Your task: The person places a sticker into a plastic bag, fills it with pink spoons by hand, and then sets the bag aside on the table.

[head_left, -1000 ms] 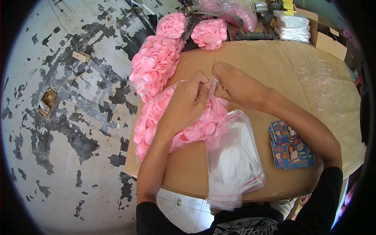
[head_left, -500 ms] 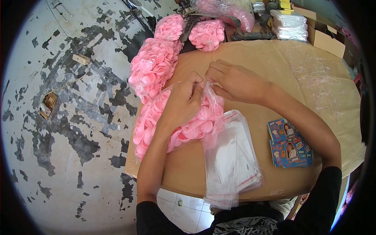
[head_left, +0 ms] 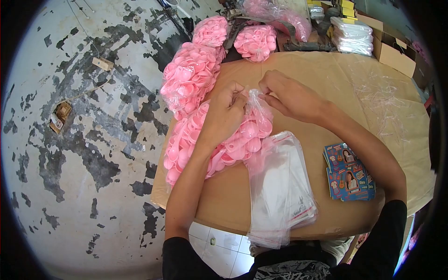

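A clear plastic bag of pink spoons (head_left: pixel 233 147) lies at the table's left side, its gathered top (head_left: pixel 254 95) standing up between my hands. My left hand (head_left: pixel 228 109) is closed, pinching at the left of the gathered plastic. On the other side my right hand (head_left: pixel 291 95) is closed too, fingers curled at the plastic's edge. What exactly the fingertips hold is too small to tell. Just in front of the spoons lies a stack of clear flat plastic bags (head_left: pixel 280 186).
Blue printed cards (head_left: pixel 347 175) are stacked under my right forearm. More bagged pink spoons (head_left: pixel 191 77) stand at the back left. Thin clear strips (head_left: pixel 380 100) are scattered at the right. Packed plastic (head_left: pixel 352 37) and a cardboard box (head_left: pixel 394 53) sit at the back right.
My hands have moved slightly apart around the bag's gathered top, and more of the plastic shows between them. The whole view has shifted a little.
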Motion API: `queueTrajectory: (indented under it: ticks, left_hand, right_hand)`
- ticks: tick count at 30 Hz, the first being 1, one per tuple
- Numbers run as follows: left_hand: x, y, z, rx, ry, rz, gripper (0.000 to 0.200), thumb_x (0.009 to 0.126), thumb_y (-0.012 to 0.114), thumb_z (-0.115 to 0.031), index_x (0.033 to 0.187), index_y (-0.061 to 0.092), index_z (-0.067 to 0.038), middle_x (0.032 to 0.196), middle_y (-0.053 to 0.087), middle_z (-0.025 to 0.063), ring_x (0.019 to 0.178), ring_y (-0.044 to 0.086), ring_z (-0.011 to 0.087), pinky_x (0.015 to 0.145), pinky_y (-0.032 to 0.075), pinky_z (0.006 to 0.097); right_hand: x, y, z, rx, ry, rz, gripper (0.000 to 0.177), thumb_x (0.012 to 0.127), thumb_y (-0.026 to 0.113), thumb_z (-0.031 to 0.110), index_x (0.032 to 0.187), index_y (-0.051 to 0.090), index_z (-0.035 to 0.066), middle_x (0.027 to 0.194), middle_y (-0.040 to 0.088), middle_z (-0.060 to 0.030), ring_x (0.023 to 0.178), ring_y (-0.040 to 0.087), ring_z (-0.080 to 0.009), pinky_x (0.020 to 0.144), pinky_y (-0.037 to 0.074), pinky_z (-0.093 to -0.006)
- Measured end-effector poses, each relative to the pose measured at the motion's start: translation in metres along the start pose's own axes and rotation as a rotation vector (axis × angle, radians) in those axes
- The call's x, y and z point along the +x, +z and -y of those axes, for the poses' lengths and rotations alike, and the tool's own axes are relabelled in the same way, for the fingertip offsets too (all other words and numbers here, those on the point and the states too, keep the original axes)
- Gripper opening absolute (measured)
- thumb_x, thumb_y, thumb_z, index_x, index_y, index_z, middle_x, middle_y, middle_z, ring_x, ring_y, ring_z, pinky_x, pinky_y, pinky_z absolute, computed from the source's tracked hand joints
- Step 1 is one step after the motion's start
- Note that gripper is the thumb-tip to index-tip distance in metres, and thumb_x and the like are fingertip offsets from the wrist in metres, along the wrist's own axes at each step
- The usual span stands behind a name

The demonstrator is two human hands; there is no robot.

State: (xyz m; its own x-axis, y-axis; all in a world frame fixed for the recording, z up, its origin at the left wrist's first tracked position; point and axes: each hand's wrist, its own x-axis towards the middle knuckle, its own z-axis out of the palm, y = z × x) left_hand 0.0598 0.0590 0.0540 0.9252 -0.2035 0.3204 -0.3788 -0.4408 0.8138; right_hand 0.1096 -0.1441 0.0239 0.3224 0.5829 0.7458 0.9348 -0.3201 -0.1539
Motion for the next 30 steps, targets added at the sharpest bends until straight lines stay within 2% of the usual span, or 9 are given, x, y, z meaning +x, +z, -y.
queueTrajectory:
  ticks: [5, 8, 11, 14, 17, 20, 24, 27, 30]
  left_hand:
    - [0.0, 0.0, 0.002, 0.006, 0.029, 0.036, 0.015, 0.1, 0.049, -0.011, 0.092, 0.053, 0.001, 0.072, 0.055, 0.0044, 0.064, 0.05, 0.0103, 0.059, 0.041, 0.0282]
    - [-0.001, 0.0, 0.001, -0.001, 0.031, 0.043, 0.015, 0.1, 0.049, -0.011, 0.091, 0.053, 0.0, 0.072, 0.054, 0.004, 0.064, 0.049, 0.0097, 0.059, 0.04, 0.0278]
    - [0.0, 0.002, 0.005, -0.005, 0.071, 0.024, 0.015, 0.101, 0.05, -0.011, 0.091, 0.052, -0.001, 0.072, 0.053, 0.0031, 0.064, 0.048, 0.0095, 0.058, 0.04, 0.0278]
    - [-0.002, 0.003, 0.003, -0.024, 0.075, 0.037, 0.013, 0.1, 0.051, -0.01, 0.091, 0.052, -0.001, 0.072, 0.052, 0.0028, 0.064, 0.047, 0.0093, 0.058, 0.039, 0.0279]
    - [-0.003, 0.006, 0.0, 0.013, 0.12, 0.035, 0.011, 0.099, 0.052, -0.007, 0.091, 0.052, 0.0, 0.072, 0.052, 0.0037, 0.064, 0.046, 0.0092, 0.058, 0.038, 0.0274]
    - [-0.008, 0.003, -0.017, 0.153, 0.198, 0.004, 0.007, 0.097, 0.053, -0.003, 0.092, 0.052, 0.0, 0.072, 0.051, 0.0046, 0.065, 0.045, 0.0091, 0.059, 0.038, 0.0271]
    - [-0.012, -0.02, -0.027, 0.187, 0.444, -0.029, 0.004, 0.092, 0.056, 0.002, 0.089, 0.055, 0.0, 0.075, 0.053, 0.0041, 0.07, 0.048, 0.0113, 0.064, 0.039, 0.0277]
    - [-0.012, -0.044, -0.033, 0.134, 0.606, 0.143, 0.004, 0.088, 0.059, 0.001, 0.085, 0.056, 0.0, 0.08, 0.055, 0.0046, 0.076, 0.05, 0.0146, 0.07, 0.041, 0.0299]
    - [-0.007, -0.042, -0.018, -0.137, 0.408, 0.392, 0.008, 0.086, 0.063, -0.004, 0.084, 0.056, -0.001, 0.091, 0.055, 0.0056, 0.087, 0.052, 0.0179, 0.078, 0.042, 0.0321]
  right_hand:
    - [0.007, -0.017, 0.007, 0.18, 0.416, 0.129, 0.017, 0.091, 0.059, 0.006, 0.096, 0.045, 0.001, 0.088, 0.056, -0.0161, 0.079, 0.059, -0.0268, 0.07, 0.049, -0.0377]
    - [0.01, -0.024, 0.016, 0.23, 0.421, 0.139, 0.019, 0.09, 0.06, 0.007, 0.102, 0.046, 0.0, 0.087, 0.058, -0.015, 0.08, 0.061, -0.0241, 0.069, 0.051, -0.0367]
    - [0.01, -0.025, 0.01, 0.374, 0.307, 0.124, 0.028, 0.089, 0.062, 0.008, 0.112, 0.048, -0.001, 0.09, 0.06, -0.0138, 0.083, 0.061, -0.0216, 0.069, 0.052, -0.0356]
    - [0.004, -0.017, 0.002, 0.138, 0.049, -0.033, 0.03, 0.089, 0.064, 0.009, 0.115, 0.053, -0.002, 0.093, 0.062, -0.0127, 0.084, 0.062, -0.0239, 0.07, 0.053, -0.0366]
    - [0.002, -0.017, 0.001, 0.233, 0.191, 0.193, 0.025, 0.088, 0.065, 0.009, 0.11, 0.059, -0.002, 0.096, 0.063, -0.0143, 0.086, 0.063, -0.0298, 0.073, 0.053, -0.0404]
    - [0.006, -0.02, 0.001, 0.07, 0.141, 0.138, 0.018, 0.089, 0.064, 0.009, 0.104, 0.062, -0.001, 0.096, 0.064, -0.0173, 0.088, 0.063, -0.0358, 0.078, 0.051, -0.0428]
    - [0.01, -0.014, -0.017, 0.008, 0.235, 0.078, 0.015, 0.089, 0.063, 0.01, 0.1, 0.061, -0.001, 0.094, 0.064, -0.0201, 0.09, 0.062, -0.0382, 0.081, 0.05, -0.0437]
    - [0.006, -0.013, -0.027, -0.052, 0.313, 0.028, 0.013, 0.089, 0.062, 0.009, 0.097, 0.062, -0.001, 0.094, 0.064, -0.0199, 0.091, 0.062, -0.0381, 0.08, 0.05, -0.0437]
    - [0.007, -0.022, -0.023, -0.086, 0.358, 0.091, 0.011, 0.09, 0.061, 0.008, 0.097, 0.063, 0.0, 0.093, 0.065, -0.018, 0.089, 0.064, -0.0349, 0.078, 0.051, -0.0421]
